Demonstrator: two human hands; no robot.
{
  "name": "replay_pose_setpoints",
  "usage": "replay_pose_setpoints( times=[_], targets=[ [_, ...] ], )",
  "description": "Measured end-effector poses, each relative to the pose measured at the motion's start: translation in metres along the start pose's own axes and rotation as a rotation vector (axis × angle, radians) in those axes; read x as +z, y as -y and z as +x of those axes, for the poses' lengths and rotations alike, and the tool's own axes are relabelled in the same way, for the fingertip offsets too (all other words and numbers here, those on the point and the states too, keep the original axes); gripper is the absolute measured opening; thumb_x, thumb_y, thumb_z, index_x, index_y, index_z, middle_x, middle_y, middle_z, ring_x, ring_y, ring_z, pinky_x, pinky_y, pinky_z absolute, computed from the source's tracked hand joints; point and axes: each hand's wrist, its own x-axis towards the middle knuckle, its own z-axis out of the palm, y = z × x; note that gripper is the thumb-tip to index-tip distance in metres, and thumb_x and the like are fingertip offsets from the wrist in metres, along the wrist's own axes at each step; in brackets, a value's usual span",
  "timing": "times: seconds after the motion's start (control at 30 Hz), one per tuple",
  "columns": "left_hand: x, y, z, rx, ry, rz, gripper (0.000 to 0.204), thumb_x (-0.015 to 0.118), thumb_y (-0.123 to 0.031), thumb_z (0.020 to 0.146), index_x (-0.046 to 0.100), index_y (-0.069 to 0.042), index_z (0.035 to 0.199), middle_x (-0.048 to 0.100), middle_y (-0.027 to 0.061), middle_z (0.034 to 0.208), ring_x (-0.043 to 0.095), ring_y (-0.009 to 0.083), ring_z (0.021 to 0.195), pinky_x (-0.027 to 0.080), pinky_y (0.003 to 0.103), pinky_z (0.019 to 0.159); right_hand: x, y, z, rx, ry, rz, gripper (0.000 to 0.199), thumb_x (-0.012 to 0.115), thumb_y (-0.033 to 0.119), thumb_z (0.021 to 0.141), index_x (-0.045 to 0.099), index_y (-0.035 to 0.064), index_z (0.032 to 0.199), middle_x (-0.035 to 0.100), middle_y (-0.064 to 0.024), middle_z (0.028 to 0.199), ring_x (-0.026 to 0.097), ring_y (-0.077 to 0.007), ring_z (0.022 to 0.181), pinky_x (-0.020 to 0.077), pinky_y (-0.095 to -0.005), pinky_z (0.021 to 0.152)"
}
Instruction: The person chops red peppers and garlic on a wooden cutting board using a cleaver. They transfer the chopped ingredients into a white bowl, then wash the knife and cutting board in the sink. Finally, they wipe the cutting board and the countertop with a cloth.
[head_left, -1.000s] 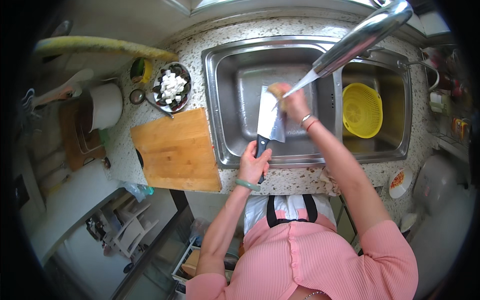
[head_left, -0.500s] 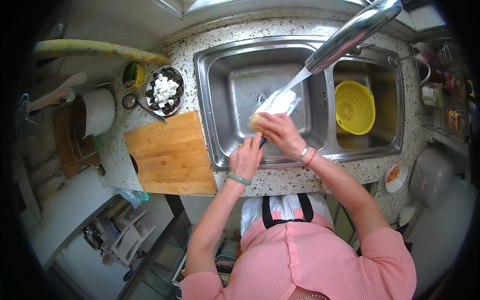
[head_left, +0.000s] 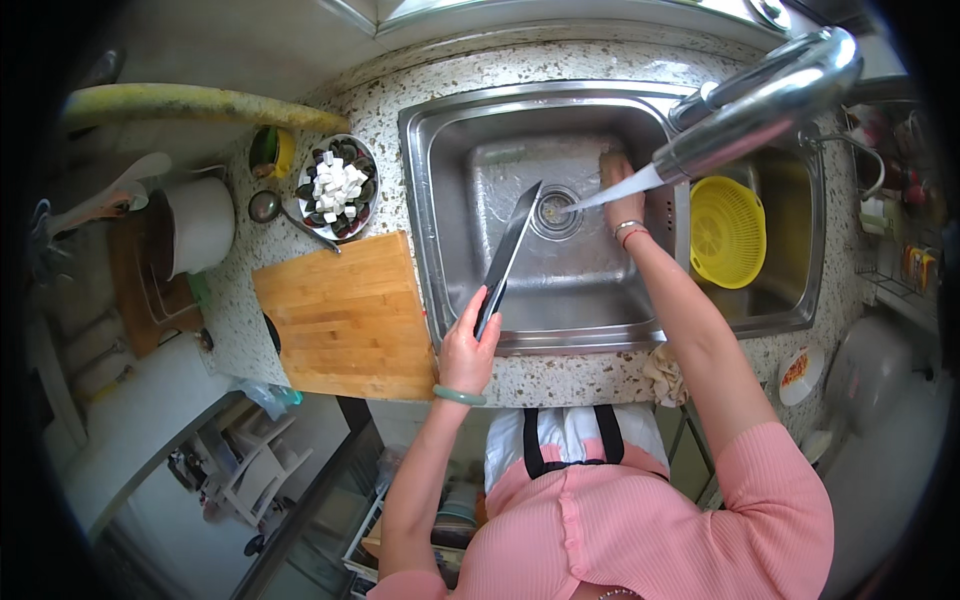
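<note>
My left hand (head_left: 468,350) is closed around the dark handle of a kitchen knife (head_left: 514,242). Its broad blade slants up over the left part of the steel sink (head_left: 460,290), tip near the drain (head_left: 557,212). Farther right in the basin, my right hand (head_left: 624,203) reaches to the far wall, fingers around a tan scrubber (head_left: 611,166) that shows only in part. Water from the chrome faucet (head_left: 740,110) runs across in front of that hand toward the drain.
A wooden cutting board (head_left: 345,320) lies left of the sink. Behind it stand a bowl of white cubes and dark slices (head_left: 338,190) and a ladle (head_left: 266,208). A yellow colander (head_left: 728,232) sits in the right basin; a crumpled cloth (head_left: 664,376) is at the front edge.
My hands have separated. The left drew the knife out of the stream toward the left; the right carried the scrubber to the far right of the basin. The view shifted slightly.
</note>
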Motion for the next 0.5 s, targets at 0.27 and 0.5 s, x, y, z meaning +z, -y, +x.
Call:
replay_pose_setpoints(
  times=[0.27, 0.5],
  targets=[
    [0.012, -0.013, 0.010, 0.144, -0.039, 0.314, 0.049, 0.065, -0.019, 0.086, 0.052, -0.011, 0.132, 0.062, 0.0118, 0.093, 0.064, 0.0314, 0.072, 0.051, 0.041, 0.063, -0.011, 0.026, -0.047, -0.034, 0.612, 0.382, 0.022, 0.060, 0.014, 0.082, 0.070, 0.0034, 0.098, 0.065, -0.0137, 0.107, 0.059, -0.0353, 0.101, 0.0439, -0.0399, 0.095],
    [0.068, -0.035, 0.035, 0.342, -0.057, 0.606, 0.051, 0.067, -0.020, 0.082, 0.052, -0.014, 0.131, 0.053, 0.0086, 0.086, 0.062, 0.0251, 0.064, 0.052, 0.037, 0.056, -0.098, 0.085, -0.082, 0.659, 0.812, 1.103, 0.049, 0.052, 0.046, 0.094, 0.068, -0.0001, 0.100, 0.068, -0.0073, 0.100, 0.062, -0.0161, 0.092, 0.0472, -0.0315, 0.086]
  ],
)
